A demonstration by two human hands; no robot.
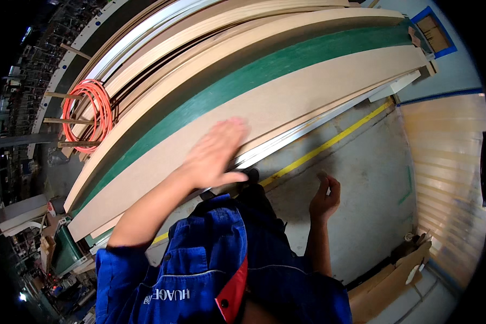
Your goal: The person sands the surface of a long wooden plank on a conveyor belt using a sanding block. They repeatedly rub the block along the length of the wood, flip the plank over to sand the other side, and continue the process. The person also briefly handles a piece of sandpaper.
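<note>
My left hand is spread flat, palm down, over a long pale wood-coloured board. The hand is blurred, and I cannot tell whether the palm touches the surface. Its fingers point toward the far right and the thumb stands apart. The board lies on a green work surface, with a metal rail along its near edge. Out to the right, my right hand hangs above the floor with thumb and fingers curled close together. Whether something small sits between those fingertips is unclear.
Behind the green surface, long light wood strips lie side by side. A coil of orange hose hangs at the left over wooden pegs. A yellow line crosses the concrete floor. Translucent strip curtain and flattened cardboard are at right.
</note>
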